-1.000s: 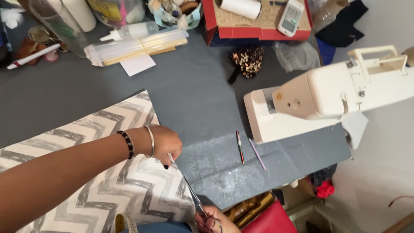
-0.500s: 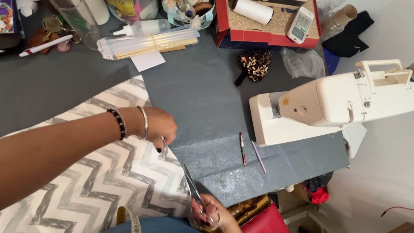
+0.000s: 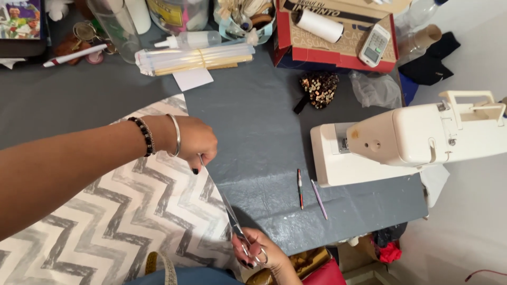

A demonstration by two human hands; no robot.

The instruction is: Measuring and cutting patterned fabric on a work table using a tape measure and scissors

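Note:
A grey and white zigzag-patterned fabric (image 3: 116,221) lies across the left of a dark grey table (image 3: 253,121). My left hand (image 3: 195,142), with two bracelets at the wrist, pinches the fabric's right edge. My right hand (image 3: 256,253), at the table's near edge, grips the handles of silver scissors (image 3: 232,219). The blades point up along the fabric's edge toward my left hand.
A cream sewing machine (image 3: 417,140) stands at the right. Two pens (image 3: 309,190) lie in front of it. At the back are a bundle of sticks (image 3: 198,58), a glue bottle (image 3: 190,39), jars, a red box (image 3: 338,37) with a spool and a remote, and a sequined pouch (image 3: 318,87).
My left hand has shifted up along the fabric's edge. The scissors in my right hand have followed, the blades further along the edge.

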